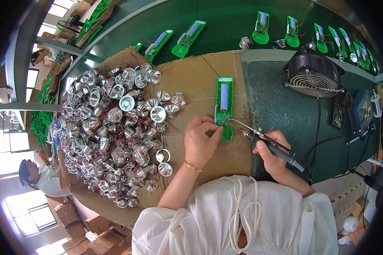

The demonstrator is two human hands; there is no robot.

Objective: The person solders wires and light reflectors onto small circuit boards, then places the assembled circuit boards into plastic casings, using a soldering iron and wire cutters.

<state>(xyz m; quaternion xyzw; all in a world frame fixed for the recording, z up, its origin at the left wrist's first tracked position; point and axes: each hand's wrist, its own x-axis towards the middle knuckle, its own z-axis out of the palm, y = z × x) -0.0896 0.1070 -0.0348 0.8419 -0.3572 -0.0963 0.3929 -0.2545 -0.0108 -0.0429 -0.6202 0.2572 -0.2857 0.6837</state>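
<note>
A green plastic housing (230,91) lies upright before me on the cardboard, holding a purple cylindrical battery (224,96) and a small green circuit board (222,116). At the board's near end my left hand (200,139) is closed in a pinch; whatever sits between its fingertips is too small to make out. My right hand (273,157) grips a black-handled soldering iron (257,137) that has a thin curved metal tube running along it. The tube's end and the iron's tip point at the board, close to my left fingertips.
A big heap of silvery reflector cups (115,114) with red wires covers the cardboard (187,80) at left. Along the far edge lie several green housings (261,36). At right stand a black fan (312,76) and a soldering station (359,117) with cables. Other people sit at far left.
</note>
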